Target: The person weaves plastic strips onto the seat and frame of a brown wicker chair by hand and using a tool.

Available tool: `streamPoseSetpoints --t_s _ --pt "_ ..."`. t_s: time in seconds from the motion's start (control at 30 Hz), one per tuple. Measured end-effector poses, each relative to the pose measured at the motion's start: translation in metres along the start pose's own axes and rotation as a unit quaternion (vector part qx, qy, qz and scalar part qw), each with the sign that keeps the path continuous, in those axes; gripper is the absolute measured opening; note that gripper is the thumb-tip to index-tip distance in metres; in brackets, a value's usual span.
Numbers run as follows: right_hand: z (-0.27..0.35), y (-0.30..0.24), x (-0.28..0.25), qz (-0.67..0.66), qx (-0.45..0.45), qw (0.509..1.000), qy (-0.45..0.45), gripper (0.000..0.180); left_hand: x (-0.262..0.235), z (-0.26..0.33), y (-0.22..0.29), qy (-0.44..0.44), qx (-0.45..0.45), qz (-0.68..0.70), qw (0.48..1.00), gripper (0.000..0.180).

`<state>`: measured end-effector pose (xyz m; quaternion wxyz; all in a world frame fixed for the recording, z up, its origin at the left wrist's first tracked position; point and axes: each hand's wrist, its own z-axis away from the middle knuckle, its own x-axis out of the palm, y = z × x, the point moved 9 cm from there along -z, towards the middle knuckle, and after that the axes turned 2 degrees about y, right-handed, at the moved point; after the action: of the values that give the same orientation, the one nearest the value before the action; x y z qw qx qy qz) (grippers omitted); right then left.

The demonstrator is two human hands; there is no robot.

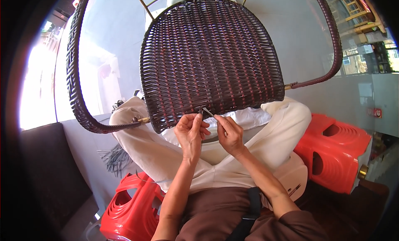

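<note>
A dark brown and reddish woven wicker chair seat [212, 54] lies across my lap, its near edge toward me. My left hand [191, 131] is at the middle of that edge, thumb and fingers pinched on a short dark weaving strip [201, 111]. Close on its right, my right hand [229, 132] is closed round a thin, pale metal pick [208, 112]. The pick's tip meets the weave just beside my left fingertips. Wrapped armrests, the left one [75, 70] and the right one [337, 45], curve out from the seat's sides.
Red plastic stools stand at both sides, one low on the left [129, 212] and one on the right [332, 151]. Loose dark strips [114, 158] lie on the floor by my left knee. A dark padded chair [54, 170] is farther left; wooden furniture [357, 12] stands far right.
</note>
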<state>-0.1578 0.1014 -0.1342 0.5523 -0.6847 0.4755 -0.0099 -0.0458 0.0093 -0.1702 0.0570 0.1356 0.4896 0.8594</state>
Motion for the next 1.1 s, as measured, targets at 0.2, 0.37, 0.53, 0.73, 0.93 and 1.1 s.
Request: streamPoseSetpoints --t_s 0.2,0.37,0.53,0.73,0.93,1.1 --pt "0.000 -0.002 0.000 0.003 0.004 1.000 -0.002 0.034 0.002 -0.005 -0.002 0.016 -0.014 -0.003 1.000 0.018" --pt "0.002 0.002 0.000 0.004 0.004 1.000 0.003 0.034 0.003 -0.005 -0.007 0.033 0.003 0.005 0.999 0.017" --pt "0.003 0.003 0.000 0.008 -0.008 1.000 0.010 0.033 0.009 -0.003 -0.006 0.036 0.021 0.033 0.999 0.017" --pt "0.004 0.004 0.002 0.011 -0.004 1.000 0.009 0.030 0.012 -0.003 -0.008 0.062 0.024 0.072 0.995 0.017" --pt "0.004 0.006 0.004 0.008 -0.001 1.000 0.011 0.031 0.014 -0.005 -0.005 0.087 0.033 0.085 0.992 0.015" --pt "0.003 0.005 0.002 -0.007 -0.005 1.000 0.017 0.031 0.012 0.001 -0.007 0.060 0.018 0.102 0.993 0.009"
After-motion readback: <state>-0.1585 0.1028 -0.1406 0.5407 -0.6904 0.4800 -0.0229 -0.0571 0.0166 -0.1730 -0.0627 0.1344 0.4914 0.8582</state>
